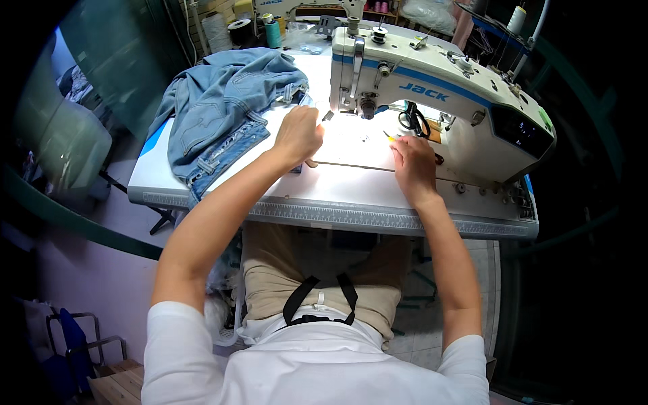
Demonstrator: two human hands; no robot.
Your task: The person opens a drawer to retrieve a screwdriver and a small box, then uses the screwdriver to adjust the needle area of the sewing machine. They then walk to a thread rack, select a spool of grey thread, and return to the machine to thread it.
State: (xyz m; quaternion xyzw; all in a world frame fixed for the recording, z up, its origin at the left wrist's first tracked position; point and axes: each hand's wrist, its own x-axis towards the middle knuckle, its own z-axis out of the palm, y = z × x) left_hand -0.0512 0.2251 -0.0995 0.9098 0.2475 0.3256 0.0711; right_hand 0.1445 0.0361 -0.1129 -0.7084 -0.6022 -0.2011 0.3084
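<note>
A light-blue pair of jeans (226, 115) lies crumpled on the left of the sewing table, its waistband and back pockets showing. My left hand (298, 138) is closed beside its right edge; what it grips, if anything, is hidden by the fingers. A small dark piece (328, 116) shows just past that hand. My right hand (414, 164) is closed on a small pointed tool with a yellow part (391, 139), its tip toward the needle area. In front of both hands stands a white and blue sewing machine (418, 74).
Black-handled scissors (413, 120) stand under the machine's arm, behind my right hand. A ruler strip runs along the front edge of the table (337, 214). Thread spools (273, 32) stand at the back left, and a thread cone (516, 20) at the back right.
</note>
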